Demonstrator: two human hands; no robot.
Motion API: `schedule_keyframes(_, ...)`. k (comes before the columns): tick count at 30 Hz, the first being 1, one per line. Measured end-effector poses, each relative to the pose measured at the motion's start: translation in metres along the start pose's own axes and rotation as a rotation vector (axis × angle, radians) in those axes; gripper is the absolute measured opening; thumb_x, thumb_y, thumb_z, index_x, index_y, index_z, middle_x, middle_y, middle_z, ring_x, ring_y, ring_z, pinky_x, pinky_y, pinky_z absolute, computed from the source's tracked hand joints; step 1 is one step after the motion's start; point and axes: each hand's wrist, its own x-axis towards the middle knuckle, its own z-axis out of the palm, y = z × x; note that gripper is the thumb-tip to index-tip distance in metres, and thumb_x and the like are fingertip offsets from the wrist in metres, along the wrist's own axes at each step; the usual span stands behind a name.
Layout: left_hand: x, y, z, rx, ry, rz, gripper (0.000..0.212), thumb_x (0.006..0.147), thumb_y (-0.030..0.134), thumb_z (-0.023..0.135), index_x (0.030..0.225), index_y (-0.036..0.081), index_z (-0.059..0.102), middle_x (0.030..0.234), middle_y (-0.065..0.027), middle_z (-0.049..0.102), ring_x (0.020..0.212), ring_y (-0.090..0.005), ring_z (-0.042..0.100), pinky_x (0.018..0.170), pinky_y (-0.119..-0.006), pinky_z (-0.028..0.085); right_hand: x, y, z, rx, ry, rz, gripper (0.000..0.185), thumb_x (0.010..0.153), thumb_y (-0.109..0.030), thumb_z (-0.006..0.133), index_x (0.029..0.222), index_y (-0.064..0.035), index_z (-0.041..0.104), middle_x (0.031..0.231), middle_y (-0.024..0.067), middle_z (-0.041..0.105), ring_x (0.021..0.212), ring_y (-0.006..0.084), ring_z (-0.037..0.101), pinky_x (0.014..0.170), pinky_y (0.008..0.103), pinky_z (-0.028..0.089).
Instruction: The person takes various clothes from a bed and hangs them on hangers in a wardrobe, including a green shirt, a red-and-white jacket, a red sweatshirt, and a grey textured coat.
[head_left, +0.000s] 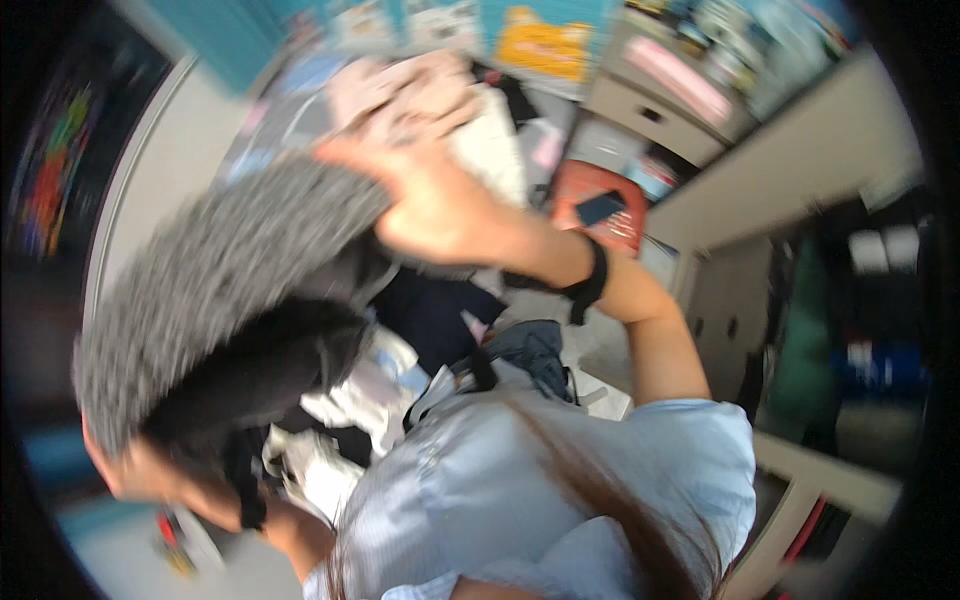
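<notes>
A dark grey garment (225, 255) with a fuzzy, textured face is stretched between my two hands, blurred by motion. My right hand (442, 199) grips its upper end, thumb pointing left, a black band around the wrist. At the lower left, my left hand (146, 469) holds the other end; its fingers are partly hidden by the cloth. Black fabric (262, 375) hangs on the garment's underside. Beneath lie loose clothes, among them a navy piece (435, 315) and white garments (375, 390).
Beyond my hands, a pink garment (405, 94) and a cream cloth (491, 146) lie on a bed. An orange-red stool (626, 202) bears a dark phone (600, 208). A drawer unit (637, 112) stands behind it. Open shelving (840, 465) is on the right.
</notes>
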Motion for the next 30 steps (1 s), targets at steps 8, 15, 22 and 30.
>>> schedule_keyframes(8, -0.002, 0.015, 0.038, -0.335, -0.011, 0.295, 0.034, 0.076, 0.01, 0.058, 0.107, -0.002, 0.062, 0.105, -0.0109, 0.065, 0.09, -0.0221, 0.062, 0.079, -0.031, 0.046, -0.075, -0.038, -0.02, 0.117, 0.13, 0.215, 0.053, 0.063, -0.001, 0.053, 0.116, -0.0018, 0.051, 0.085, 0.0237, 0.062, 0.081, 0.0384, 0.062, 0.073, 0.0422, 0.049)
schedule_keyframes(15, -0.008, 0.035, 0.062, -0.55, -0.056, 0.398, 0.033, 0.075, 0.008, 0.057, 0.106, -0.003, 0.062, 0.103, -0.0115, 0.065, 0.089, -0.0227, 0.062, 0.079, -0.031, 0.046, -0.131, -0.064, -0.009, 0.144, 0.149, 0.257, 0.036, 0.072, -0.01, 0.063, 0.105, -0.001, 0.054, 0.076, 0.018, 0.062, 0.073, 0.0355, 0.061, 0.063, 0.0396, 0.046)
schedule_keyframes(22, -0.016, 0.034, 0.054, -0.758, -0.127, 0.518, 0.032, 0.075, 0.007, 0.057, 0.105, -0.004, 0.061, 0.102, -0.0121, 0.064, 0.088, -0.0232, 0.061, 0.08, -0.03, 0.045, -0.201, -0.126, 0.033, 0.012, 0.063, 0.351, 0.023, 0.071, -0.013, 0.065, 0.086, 0.0009, 0.057, 0.069, 0.0174, 0.06, 0.068, 0.0364, 0.058, 0.06, 0.0405, 0.044)
schedule_keyframes(30, -0.022, 0.048, 0.016, -1.143, -0.334, 0.812, 0.031, 0.075, 0.005, 0.057, 0.104, -0.005, 0.061, 0.1, -0.0127, 0.064, 0.087, -0.0238, 0.06, 0.08, -0.029, 0.045, -0.269, -0.254, 0.054, -0.231, 0.216, 0.412, 0.025, 0.07, -0.014, 0.066, 0.089, -0.0008, 0.058, 0.071, 0.0173, 0.06, 0.067, 0.0347, 0.058, 0.059, 0.0383, 0.044)
